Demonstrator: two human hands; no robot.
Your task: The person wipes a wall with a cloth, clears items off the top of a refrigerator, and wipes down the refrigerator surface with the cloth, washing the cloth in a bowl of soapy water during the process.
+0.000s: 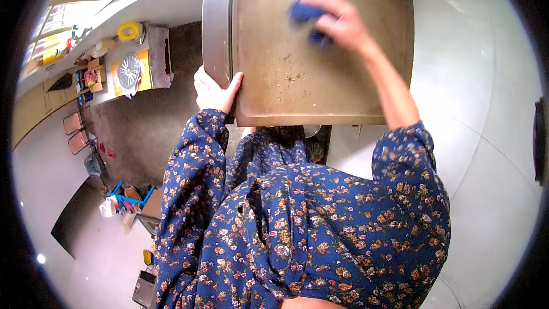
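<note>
A blue cloth (304,14) is bunched in my right hand (345,23), pressed to the dusty, brownish top (263,23) of what looks like a fridge. The hand and cloth are smeared by motion. My left hand (216,90) grips the near corner of the fridge door (217,23), thumb over the upper edge and fingers on the outer side. A patch of dark crumbs and pale bits (291,77) lies on the top, between the cloth and the near edge.
A white wall (457,68) stands close on the right. Down to the left are a counter (106,96) with a round, spoked, plate-like object (130,71), a yellow ring-shaped item (128,31), pink-seated chairs (74,131) and a blue frame (131,197) on the floor.
</note>
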